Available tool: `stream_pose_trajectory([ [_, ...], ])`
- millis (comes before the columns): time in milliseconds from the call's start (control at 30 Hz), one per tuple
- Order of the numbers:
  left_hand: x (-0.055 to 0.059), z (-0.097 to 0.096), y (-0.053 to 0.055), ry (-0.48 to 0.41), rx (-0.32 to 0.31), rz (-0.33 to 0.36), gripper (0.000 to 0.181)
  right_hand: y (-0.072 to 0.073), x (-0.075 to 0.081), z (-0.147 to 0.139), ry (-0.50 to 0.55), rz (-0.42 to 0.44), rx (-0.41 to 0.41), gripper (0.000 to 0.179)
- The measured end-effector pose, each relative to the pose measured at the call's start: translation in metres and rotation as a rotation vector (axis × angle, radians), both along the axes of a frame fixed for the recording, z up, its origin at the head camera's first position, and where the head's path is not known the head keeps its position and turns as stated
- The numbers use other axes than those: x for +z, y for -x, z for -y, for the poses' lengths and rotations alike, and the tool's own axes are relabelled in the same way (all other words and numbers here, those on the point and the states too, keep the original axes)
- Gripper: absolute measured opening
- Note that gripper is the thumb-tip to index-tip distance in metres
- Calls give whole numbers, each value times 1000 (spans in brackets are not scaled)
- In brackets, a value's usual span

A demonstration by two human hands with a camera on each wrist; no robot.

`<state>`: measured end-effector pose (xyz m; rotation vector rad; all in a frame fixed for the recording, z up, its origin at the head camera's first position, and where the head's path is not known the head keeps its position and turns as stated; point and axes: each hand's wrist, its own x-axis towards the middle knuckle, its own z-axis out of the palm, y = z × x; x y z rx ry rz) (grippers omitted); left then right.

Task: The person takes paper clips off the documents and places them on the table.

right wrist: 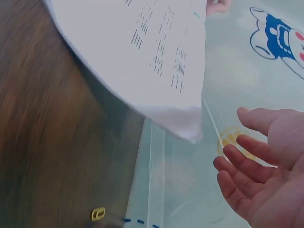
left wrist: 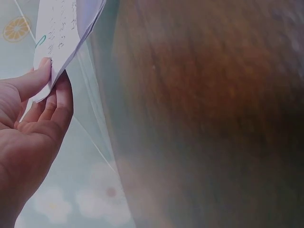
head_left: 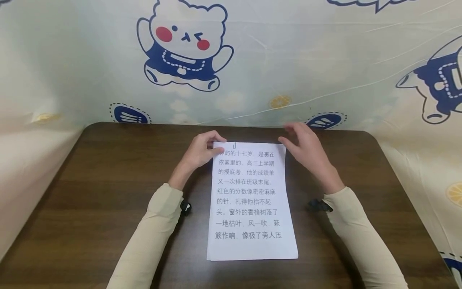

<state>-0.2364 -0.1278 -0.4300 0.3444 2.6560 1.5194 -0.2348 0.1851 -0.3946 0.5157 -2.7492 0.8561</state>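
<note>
A stack of white printed sheets (head_left: 249, 249) is raised at its top edge, with a paper clip (head_left: 234, 145) near the top left. The clip looks green in the left wrist view. My left hand (head_left: 202, 150) pinches the top left corner, thumb on the printed face and fingers behind. Beside the top right corner is my right hand (head_left: 306, 146), its fingers relaxed and holding nothing. The right wrist view shows a gap between that hand (right wrist: 266, 166) and the sheets' free corner (right wrist: 190, 130).
A dark brown wooden table (head_left: 108, 208) lies beneath both arms. Behind its far edge hangs a pale patterned cloth (head_left: 288, 48) with bear prints. In the right wrist view a small yellow piece (right wrist: 98, 213), too small to identify, shows near the table edge.
</note>
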Motion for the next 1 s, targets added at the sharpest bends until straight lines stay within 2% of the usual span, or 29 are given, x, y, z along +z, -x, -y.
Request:
stream_pose_trajectory([
  [400,-1,2,-2,18,17,11,27,1,-1,22,4,9,38,53],
  [1000,-2,2,1,19,10,-4,26,10,1,51,-44,14,84,51],
])
